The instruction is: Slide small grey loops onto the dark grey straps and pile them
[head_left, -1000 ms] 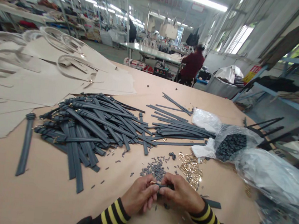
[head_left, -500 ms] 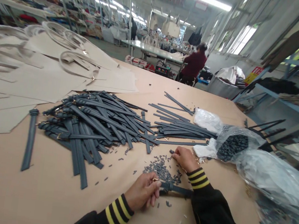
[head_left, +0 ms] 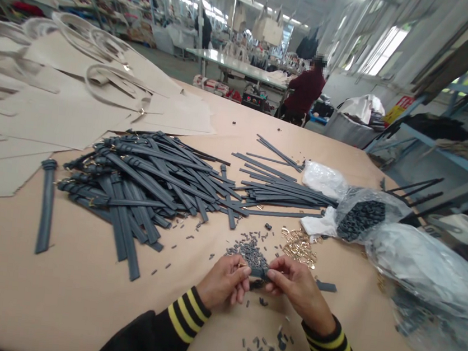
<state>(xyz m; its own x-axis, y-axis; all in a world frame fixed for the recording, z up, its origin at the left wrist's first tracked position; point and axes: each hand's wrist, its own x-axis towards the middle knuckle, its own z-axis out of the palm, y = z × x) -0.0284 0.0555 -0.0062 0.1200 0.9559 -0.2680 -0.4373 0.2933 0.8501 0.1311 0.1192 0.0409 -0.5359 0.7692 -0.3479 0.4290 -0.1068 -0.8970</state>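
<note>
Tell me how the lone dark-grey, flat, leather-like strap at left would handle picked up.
The lone strap is probably light, being slim; perhaps fairly stiff, since it lies straight; and unlikely to roll, given its flat shape.

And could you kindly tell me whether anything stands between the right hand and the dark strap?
Nothing visible does: the right hand touches the dark strap, and the left hand grips the same strap.

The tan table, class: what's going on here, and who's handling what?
A person's left hand holds a dark strap by its gold-coloured fitting; the right hand pinches farther along. Just beyond lie small dark pieces and gold-coloured metal pieces. More dark straps are piled to the left, near cream panels.
</note>
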